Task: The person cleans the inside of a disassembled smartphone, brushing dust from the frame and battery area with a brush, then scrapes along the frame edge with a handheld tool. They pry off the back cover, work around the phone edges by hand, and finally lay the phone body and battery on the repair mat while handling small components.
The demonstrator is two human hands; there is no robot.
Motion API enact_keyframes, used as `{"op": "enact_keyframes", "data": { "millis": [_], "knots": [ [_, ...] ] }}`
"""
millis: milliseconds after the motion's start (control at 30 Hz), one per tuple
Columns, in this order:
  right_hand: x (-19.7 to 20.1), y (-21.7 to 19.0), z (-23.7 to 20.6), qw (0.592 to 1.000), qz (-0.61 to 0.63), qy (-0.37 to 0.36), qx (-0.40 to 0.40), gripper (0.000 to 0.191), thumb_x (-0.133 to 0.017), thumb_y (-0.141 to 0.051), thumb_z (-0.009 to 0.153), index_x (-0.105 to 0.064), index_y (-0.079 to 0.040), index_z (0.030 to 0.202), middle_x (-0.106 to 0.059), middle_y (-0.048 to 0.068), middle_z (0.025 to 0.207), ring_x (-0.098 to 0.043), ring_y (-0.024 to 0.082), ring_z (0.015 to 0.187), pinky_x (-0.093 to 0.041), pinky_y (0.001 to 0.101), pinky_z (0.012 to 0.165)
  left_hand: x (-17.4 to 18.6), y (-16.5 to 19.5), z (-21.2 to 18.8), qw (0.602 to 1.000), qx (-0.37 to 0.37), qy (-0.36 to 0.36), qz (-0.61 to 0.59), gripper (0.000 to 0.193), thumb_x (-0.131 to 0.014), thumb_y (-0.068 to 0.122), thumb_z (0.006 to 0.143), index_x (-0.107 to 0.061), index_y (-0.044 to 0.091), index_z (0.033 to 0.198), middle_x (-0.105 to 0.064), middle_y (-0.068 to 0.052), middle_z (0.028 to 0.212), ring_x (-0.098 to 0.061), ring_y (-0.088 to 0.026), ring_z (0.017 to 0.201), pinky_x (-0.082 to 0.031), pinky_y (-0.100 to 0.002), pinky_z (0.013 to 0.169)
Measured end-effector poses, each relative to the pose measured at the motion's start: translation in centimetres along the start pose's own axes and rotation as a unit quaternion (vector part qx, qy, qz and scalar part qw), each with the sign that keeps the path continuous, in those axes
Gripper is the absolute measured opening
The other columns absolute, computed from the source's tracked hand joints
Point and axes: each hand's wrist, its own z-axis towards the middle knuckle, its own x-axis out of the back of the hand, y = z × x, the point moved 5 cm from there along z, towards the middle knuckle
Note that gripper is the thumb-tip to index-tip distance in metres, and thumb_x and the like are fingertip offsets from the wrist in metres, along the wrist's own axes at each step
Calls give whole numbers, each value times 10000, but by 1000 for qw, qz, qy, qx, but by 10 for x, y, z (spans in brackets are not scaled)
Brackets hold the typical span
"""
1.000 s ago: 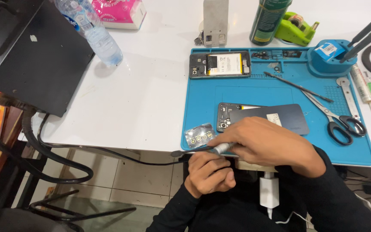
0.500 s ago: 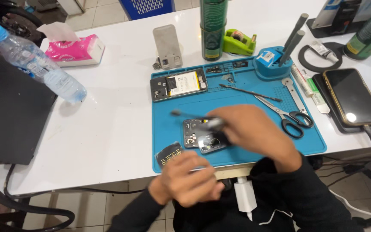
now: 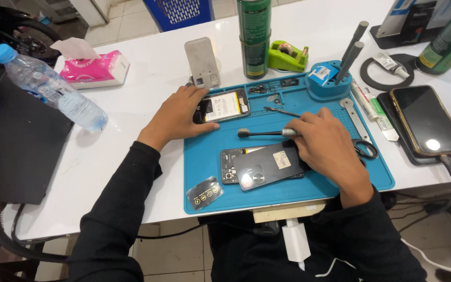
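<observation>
My left hand [image 3: 177,116] rests on the left end of an opened phone body [image 3: 224,106] with a white battery, at the back of the blue work mat [image 3: 288,183]. My right hand [image 3: 327,145] grips a thin brush tool [image 3: 261,133] whose dark head points left over the mat. Just in front lies a dark phone back cover [image 3: 264,167] on top of another phone part. Scissors [image 3: 364,149] are partly hidden under my right hand.
A small black sticker piece [image 3: 205,192] lies at the mat's front left. Tweezers [image 3: 283,111], a blue tool holder [image 3: 324,79], green tape dispenser [image 3: 287,56], green can [image 3: 253,36], water bottle [image 3: 48,87], pink tissue pack [image 3: 92,69] and a charging phone [image 3: 426,120] surround it.
My view lifted up over the table. My left hand moved from the near edge out to the opened phone. My right hand shifted right with the brush tool, uncovering the back cover.
</observation>
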Motion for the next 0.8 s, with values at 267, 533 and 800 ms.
{"op": "enact_keyframes", "data": {
  "millis": [267,533,800],
  "knots": [
    [4,-17,-3,993,106,-5,44,187,-660,-195,936,-620,-13,952,-647,155,823,-611,376,796,-454,454,651,-15,-17,-2,999,23,-18,-13,809,-832,570,771,-644,-33,1275,-603,-178,1186,-592,-323,1123,-547,-421,904],
    [7,0,-5,984,126,-18,-126,355,-771,-324,903,-629,-19,789,-590,151,585,-552,307,507,-400,412,519,28,6,-10,991,-33,70,-110,752,-858,491,779,-653,-49,1261,-627,-163,1124,-663,-291,994,-585,-390,857],
    [2,15,5,842,498,61,-199,220,-724,-185,894,-636,-94,1074,-661,-66,785,-565,-7,647,-425,185,537,34,107,3,972,-146,117,-141,770,-871,509,814,-613,-50,1276,-593,-168,1166,-628,-306,1058,-570,-390,874]
  ]
}}
